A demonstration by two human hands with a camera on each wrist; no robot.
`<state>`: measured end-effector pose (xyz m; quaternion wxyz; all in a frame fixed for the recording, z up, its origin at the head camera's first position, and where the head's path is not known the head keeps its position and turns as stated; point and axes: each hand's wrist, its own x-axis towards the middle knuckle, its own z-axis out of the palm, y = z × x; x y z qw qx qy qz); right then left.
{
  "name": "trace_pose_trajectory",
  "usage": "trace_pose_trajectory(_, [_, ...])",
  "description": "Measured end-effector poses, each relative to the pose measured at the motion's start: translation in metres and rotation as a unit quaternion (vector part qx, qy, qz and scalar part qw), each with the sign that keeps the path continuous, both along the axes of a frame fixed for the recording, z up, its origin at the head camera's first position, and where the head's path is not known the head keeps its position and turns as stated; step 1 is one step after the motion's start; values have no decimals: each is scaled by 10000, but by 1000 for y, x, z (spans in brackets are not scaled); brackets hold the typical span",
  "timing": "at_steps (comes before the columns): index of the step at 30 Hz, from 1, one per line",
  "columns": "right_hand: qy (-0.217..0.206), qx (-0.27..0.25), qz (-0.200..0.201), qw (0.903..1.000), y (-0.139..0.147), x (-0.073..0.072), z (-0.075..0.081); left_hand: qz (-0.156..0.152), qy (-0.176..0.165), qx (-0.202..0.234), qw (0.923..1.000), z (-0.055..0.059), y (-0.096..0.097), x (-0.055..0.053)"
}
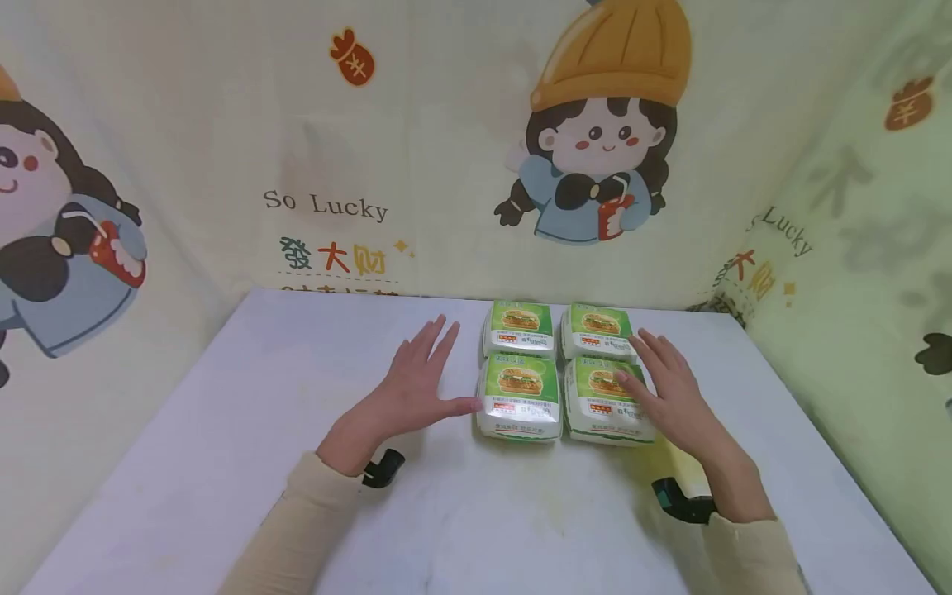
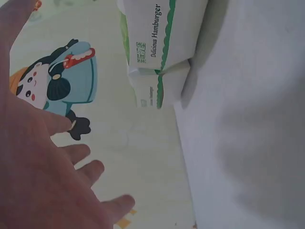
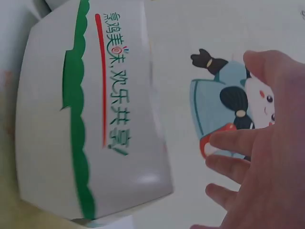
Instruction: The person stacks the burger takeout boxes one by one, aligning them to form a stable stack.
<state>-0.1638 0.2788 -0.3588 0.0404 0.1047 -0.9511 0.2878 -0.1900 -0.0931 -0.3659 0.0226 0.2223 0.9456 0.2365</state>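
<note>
Several white-and-green hamburger boxes stand close together in two rows on the table, their lids printed with a burger. At the front are a left box (image 1: 519, 417) and a right box (image 1: 598, 426); behind them sit a back left box (image 1: 521, 326) and a back right box (image 1: 595, 330). My left hand (image 1: 416, 384) is spread left of the group, its thumb tip at the front left box's edge; contact is unclear. Fingers extended, my right hand (image 1: 677, 401) hovers over the right side, partly covering the front right box. In the right wrist view a box's printed side (image 3: 119, 109) lies beside that hand.
The white table (image 1: 223, 463) meets a pale cloth backdrop (image 1: 446, 149) with cartoon figures along its back edge, and the cloth continues up both sides. Black wrist mounts (image 1: 684, 504) show at the sleeve cuffs.
</note>
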Motion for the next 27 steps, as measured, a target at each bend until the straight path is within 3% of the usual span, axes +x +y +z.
trace_pose_trajectory(4, [-244, -442, 50, 9987, 9, 2, -13, -126, -339, 503, 9981, -9, 11, -3])
trace_pose_trajectory(8, [-443, -611, 168, 9970, 15, 1, -22, -160, -697, 1159, 9907, -20, 20, -6])
trace_pose_trajectory(13, [-621, -640, 228, 9958, 22, 3, -28, -248, -1136, 1469, 9823, -33, 32, -5])
trace_pose_trajectory(20, [-654, -994, 454, 9919, 28, -2, -37, -440, -975, 1581, 9816, -46, 43, -10])
trace_pose_trajectory(27, [-837, -880, 646, 9905, 31, -7, -46, -472, -965, 1467, 9833, -58, 48, -13])
